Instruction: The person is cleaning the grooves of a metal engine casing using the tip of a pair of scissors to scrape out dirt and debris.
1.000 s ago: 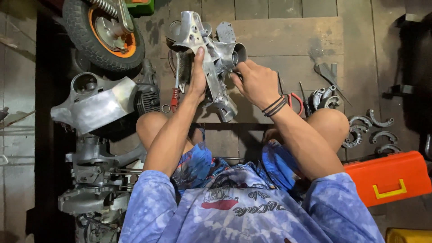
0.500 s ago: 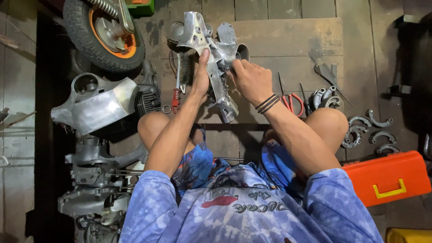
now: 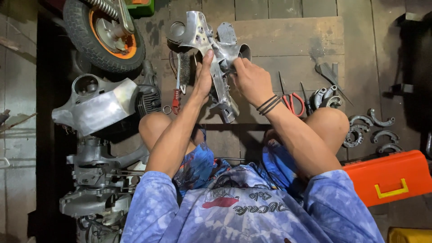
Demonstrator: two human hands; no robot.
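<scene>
Head view: left hand (image 3: 203, 76) clasps the stiff, likely heavy polished metal casting (image 3: 215, 54) at its narrow neck, right hand (image 3: 250, 81) pinching its middle beside red-handled pliers (image 3: 292, 102).

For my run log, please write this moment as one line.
left hand: grips metal casting | right hand: on casting | nearby: red pliers

You have a single view, worn on your head and aimed almost straight down. It sits close above your lap, with your forearms running up the middle of the frame and the floor (image 3: 288, 40) filling the edges all round.
</scene>
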